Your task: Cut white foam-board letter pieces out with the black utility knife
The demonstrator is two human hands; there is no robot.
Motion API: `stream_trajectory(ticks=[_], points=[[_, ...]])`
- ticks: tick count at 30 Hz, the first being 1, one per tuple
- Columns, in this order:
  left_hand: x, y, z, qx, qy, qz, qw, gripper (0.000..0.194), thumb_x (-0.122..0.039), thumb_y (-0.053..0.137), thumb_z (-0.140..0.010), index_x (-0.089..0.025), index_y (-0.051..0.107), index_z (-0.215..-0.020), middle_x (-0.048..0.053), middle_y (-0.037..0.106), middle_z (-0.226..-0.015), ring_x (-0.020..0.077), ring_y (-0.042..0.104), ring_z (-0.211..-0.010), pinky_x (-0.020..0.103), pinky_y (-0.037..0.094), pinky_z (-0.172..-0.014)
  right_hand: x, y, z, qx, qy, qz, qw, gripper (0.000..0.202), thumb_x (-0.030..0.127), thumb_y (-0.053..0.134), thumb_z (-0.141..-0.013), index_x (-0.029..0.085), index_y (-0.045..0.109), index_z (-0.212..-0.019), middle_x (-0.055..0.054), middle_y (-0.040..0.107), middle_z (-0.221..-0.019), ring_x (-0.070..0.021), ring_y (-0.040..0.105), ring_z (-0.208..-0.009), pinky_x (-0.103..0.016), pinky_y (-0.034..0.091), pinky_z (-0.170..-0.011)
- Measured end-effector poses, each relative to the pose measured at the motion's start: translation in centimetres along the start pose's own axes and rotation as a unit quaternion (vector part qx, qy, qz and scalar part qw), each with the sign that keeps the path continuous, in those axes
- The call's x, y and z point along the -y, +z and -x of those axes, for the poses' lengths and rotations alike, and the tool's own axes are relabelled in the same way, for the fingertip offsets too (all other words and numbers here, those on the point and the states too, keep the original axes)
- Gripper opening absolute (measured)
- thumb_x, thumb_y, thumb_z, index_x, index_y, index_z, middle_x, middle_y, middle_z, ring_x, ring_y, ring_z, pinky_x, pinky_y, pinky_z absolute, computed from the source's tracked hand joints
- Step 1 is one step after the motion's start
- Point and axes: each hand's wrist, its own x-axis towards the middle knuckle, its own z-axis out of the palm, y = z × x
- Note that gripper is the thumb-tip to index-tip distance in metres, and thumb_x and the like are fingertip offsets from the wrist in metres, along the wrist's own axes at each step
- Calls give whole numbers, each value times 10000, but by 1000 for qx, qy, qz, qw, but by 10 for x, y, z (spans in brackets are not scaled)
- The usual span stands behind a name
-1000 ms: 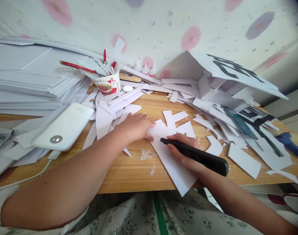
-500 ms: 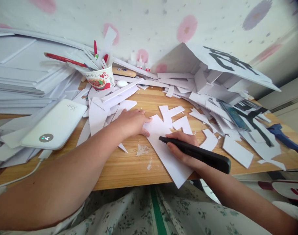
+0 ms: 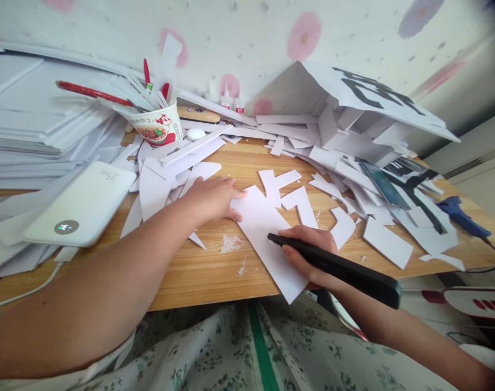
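A white foam board strip (image 3: 264, 228) lies slantwise on the wooden table, its near corner reaching the table's front edge. My left hand (image 3: 217, 201) rests palm down at its far left end, fingers stretched out and the thumb against the board's edge. In my right hand (image 3: 312, 250) is a long black utility knife (image 3: 341, 271), gripped like a pen with its narrow tip over the middle of the strip. No blade can be made out. Beside the strip on the right lie cut white pieces (image 3: 300, 203).
At left are a white power bank (image 3: 82, 203) with a cable and stacked white boards (image 3: 23, 119). A paper cup (image 3: 160, 127) of tools stands behind. Scraps, a phone (image 3: 384, 184), a white board model (image 3: 353, 117) and a blue glue gun (image 3: 461, 214) are on the right.
The right hand with the knife has shifted slightly right relative to the board, and the knife's rear end has swung down and right. The left hand stays on the board; the whole view has shifted a little.
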Motion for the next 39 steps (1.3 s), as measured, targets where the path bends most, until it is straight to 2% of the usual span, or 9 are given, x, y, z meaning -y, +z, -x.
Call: stream_trajectory(ticks=[8, 14, 21, 25, 27, 30, 33, 36, 39], points=[[2, 1, -2, 0, -8, 3, 1000, 724, -593, 672, -751, -412, 433, -1410, 47, 237, -1595, 351, 219, -1444, 558, 254, -1081, 0, -1, 6, -10, 13, -6, 1000, 177, 260, 614, -814, 242, 659, -985, -19, 713, -799, -170, 651, -663, -292, 486, -609], [4, 3, -4, 0, 0, 1, 1000, 725, -613, 667, -744, -437, 428, -1406, 34, 249, -1592, 372, 213, -1441, 586, 248, -1079, 4, -3, 3, -18, -41, -33, 998, 174, 207, 576, -809, 213, 652, -965, -15, 696, -717, -146, 634, -585, -254, 472, -535], [-2, -3, 5, 0, -9, 15, 1000, 673, -537, 666, -776, -433, 434, -1398, 57, 239, -1591, 333, 192, -1456, 626, 174, -1097, -4, 1, 6, -47, 27, -86, 995, 157, 252, 633, -793, 222, 697, -933, -38, 730, -802, -176, 667, -669, -292, 514, -620], [-2, -3, 10, -16, -7, 25, 1000, 651, -514, 665, -766, -417, 468, -1380, 42, 281, -1577, 314, 228, -1446, 605, 161, -1116, -22, -1, 20, -183, 138, -242, 943, 170, 324, 613, -833, 231, 685, -956, -56, 708, -799, -176, 633, -600, -299, 503, -527], [1, -3, 12, -38, 8, 28, 999, 636, -501, 666, -756, -386, 508, -1361, 31, 342, -1553, 289, 302, -1418, 504, 229, -1130, -27, -6, 35, -216, 176, -312, 908, 172, 331, 607, -835, 227, 670, -957, -43, 678, -730, -154, 576, -510, -279, 467, -455], [7, -6, 14, -74, -10, 36, 997, 575, -493, 634, -766, -318, 578, -1311, 36, 509, -1439, 260, 482, -1289, 344, 385, -1030, -25, -19, 63, -170, 221, -295, 914, 196, 350, 641, -824, 229, 676, -974, -53, 685, -766, -153, 560, -516, -268, 454, -433], [9, -9, 16, -98, -75, 35, 992, 514, -536, 478, -847, -249, 608, -1254, 91, 646, -1248, 296, 599, -1116, 374, 464, -883, -15, -28, 83, -99, 237, -252, 933, 247, 409, 659, -818, 232, 699, -987, -80, 709, -888, -165, 580, -555, -273, 463, -435], [5, -9, 17, -90, -88, 34, 992, 451, -520, 412, -873, -249, 635, -1157, 87, 695, -1142, 295, 629, -1042, 366, 476, -805, 0, -31, 83, -83, 233, -246, 937, 271, 440, 674, -806, 231, 712, -974, -87, 705, -979, -173, 609, -616, -272, 471, -467], [-1, -7, 16, -78, -71, 36, 994, 361, -460, 435, -862, -266, 642, -1085, 60, 712, -1100, 265, 646, -1002, 339, 470, -788, 15, -29, 73, -74, 218, -255, 939, 259, 427, 679, -803, 227, 714, -963, -64, 699, -904, -170, 611, -660, -264, 477, -523]])
